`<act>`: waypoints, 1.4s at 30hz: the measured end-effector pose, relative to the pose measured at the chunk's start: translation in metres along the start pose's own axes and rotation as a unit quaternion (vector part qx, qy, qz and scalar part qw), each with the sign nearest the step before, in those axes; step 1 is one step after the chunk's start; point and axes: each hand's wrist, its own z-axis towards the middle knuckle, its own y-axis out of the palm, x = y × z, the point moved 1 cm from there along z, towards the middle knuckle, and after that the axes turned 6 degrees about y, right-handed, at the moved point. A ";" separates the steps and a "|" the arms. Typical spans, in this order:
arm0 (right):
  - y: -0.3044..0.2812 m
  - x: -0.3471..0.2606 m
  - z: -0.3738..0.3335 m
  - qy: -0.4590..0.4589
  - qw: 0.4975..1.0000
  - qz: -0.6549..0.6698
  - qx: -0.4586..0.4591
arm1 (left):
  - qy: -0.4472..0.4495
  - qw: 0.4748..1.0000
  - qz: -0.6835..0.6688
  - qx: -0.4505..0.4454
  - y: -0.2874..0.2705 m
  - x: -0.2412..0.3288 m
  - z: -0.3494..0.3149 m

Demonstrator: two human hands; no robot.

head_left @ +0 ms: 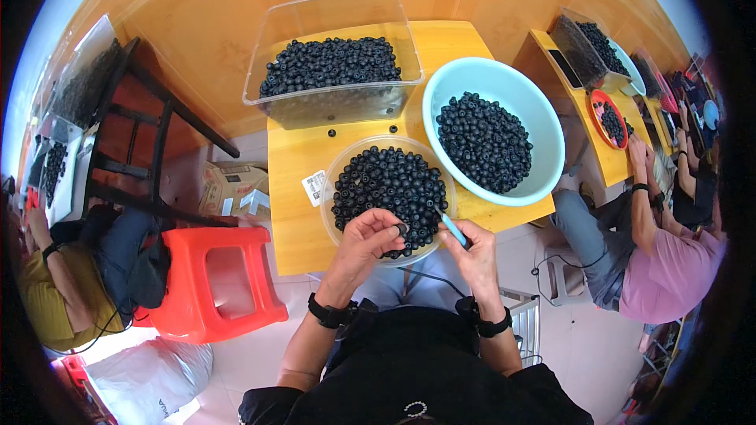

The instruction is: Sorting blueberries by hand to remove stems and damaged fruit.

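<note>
My left hand (364,245) pinches a small black bead (402,229) between thumb and forefinger. In my right hand (474,258) is a tool with a light-blue handle (452,228); its slim metal tip points up and left, and I cannot tell its exact kind. Both hands are over the near side of a round clear tub (334,160), which holds many black beads (386,185) with holes in them. The bead and the tool's tip are apart.
Behind the tub, a clear rectangular bin (331,102) of black beads stands on the yellow table (293,240). A pale-blue basin (543,122) with more beads is to the right. Two loose beads lie by the bin. A red stool (185,283) and seated co-workers flank me.
</note>
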 end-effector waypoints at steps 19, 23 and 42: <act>0.010 -0.030 -0.010 -0.177 0.973 -0.128 -0.081 | -0.013 0.988 -0.150 -0.041 -0.004 -0.010 -0.005; 0.008 -0.033 -0.011 -0.171 0.973 -0.135 -0.081 | -0.016 0.987 -0.153 -0.055 -0.008 -0.012 -0.004; 0.002 -0.023 0.014 -0.141 0.986 -0.093 -0.016 | -0.005 0.982 -0.161 -0.101 0.010 0.006 -0.017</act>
